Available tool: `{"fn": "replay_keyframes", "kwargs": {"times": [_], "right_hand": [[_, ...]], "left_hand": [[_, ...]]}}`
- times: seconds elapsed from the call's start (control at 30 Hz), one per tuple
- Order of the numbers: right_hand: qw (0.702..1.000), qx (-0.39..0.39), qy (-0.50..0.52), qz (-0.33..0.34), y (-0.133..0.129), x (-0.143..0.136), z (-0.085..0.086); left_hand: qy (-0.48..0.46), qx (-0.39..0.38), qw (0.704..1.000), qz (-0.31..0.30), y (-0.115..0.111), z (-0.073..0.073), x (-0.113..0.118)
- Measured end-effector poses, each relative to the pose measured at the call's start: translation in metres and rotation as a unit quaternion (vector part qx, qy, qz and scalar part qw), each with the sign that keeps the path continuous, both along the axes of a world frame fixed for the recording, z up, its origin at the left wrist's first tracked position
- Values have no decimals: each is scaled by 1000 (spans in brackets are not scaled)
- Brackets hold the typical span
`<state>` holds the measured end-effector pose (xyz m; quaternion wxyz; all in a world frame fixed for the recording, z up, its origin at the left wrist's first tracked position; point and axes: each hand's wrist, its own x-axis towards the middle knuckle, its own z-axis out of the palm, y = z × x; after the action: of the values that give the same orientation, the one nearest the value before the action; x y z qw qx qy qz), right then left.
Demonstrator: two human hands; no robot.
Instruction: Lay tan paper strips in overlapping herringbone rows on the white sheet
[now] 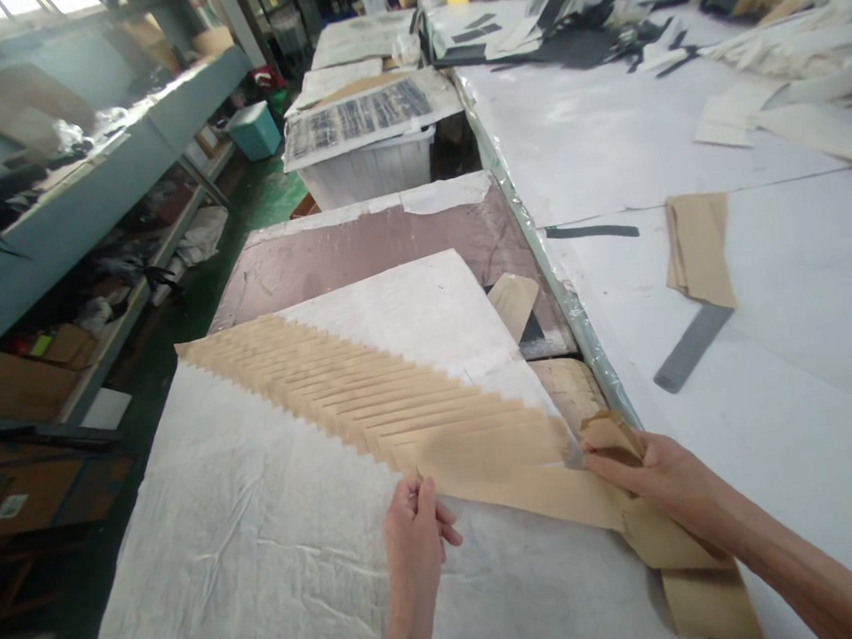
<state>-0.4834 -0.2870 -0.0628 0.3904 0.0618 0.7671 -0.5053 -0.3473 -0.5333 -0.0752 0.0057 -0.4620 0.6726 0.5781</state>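
Many tan strips [358, 396] lie overlapped in a slanting, stepped row on a white sheet [283, 554]. At the near end of the row, my left hand [418, 526] pinches the edge of a tan strip, thumb and forefinger together. My right hand [656, 473] is closed around a folded bundle of tan strips [690, 555] at the right edge of the sheet. One strip [540, 494] stretches between the two hands. The bundle hangs down below my right hand, and its upper end curls over the fingers.
On the white table [783, 426] at the right lie a folded tan piece [699, 248] and a grey strip [692, 349]. Scraps and plastic bags cover its far end. A lidded white bin [373, 169] stands beyond the brown board [360, 256]. Shelving runs along the left.
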Motion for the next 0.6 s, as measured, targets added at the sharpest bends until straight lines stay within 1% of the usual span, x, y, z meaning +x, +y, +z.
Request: {"fn": "replay_keyframes", "kwargs": {"times": [0.03, 0.1, 0.17, 0.2, 0.3, 0.33, 0.4, 0.47, 0.5, 0.53, 0.57, 0.6], "right_hand": [[1000, 14, 11, 2, -2, 0, 0], [1000, 14, -2, 21, -4, 2, 0], [998, 2, -13, 66, -3, 6, 1], [996, 3, 1, 94, -2, 8, 0], [981, 55, 83, 169, 3, 13, -5], [975, 72, 108, 182, 5, 14, -7], [965, 99, 158, 186, 8, 15, -5], [962, 96, 187, 174, 8, 18, 6], [967, 73, 181, 166, 8, 19, 15], [973, 36, 160, 160, 6, 20, 26], [980, -15, 123, 154, 3, 22, 38], [982, -70, 82, 153, -1, 24, 49]], "left_hand": [[-3, -5, 1000, 6, 0, -1, 0], [-5, -12, 1000, 17, 1, -2, 0], [-4, -13, 1000, 15, 1, -2, 0], [-3, -12, 1000, 11, 2, -1, 1], [7, -17, 1000, 0, 2, 2, 3], [13, -25, 1000, -6, 2, 5, 5], [33, -62, 997, -33, 4, 15, 8], [70, -120, 987, -77, 9, 30, 11], [93, -141, 981, -98, 13, 38, 13], [114, -145, 976, -113, 17, 47, 15], [127, -123, 977, -122, 23, 55, 17], [132, -78, 980, -126, 29, 63, 19]]}}
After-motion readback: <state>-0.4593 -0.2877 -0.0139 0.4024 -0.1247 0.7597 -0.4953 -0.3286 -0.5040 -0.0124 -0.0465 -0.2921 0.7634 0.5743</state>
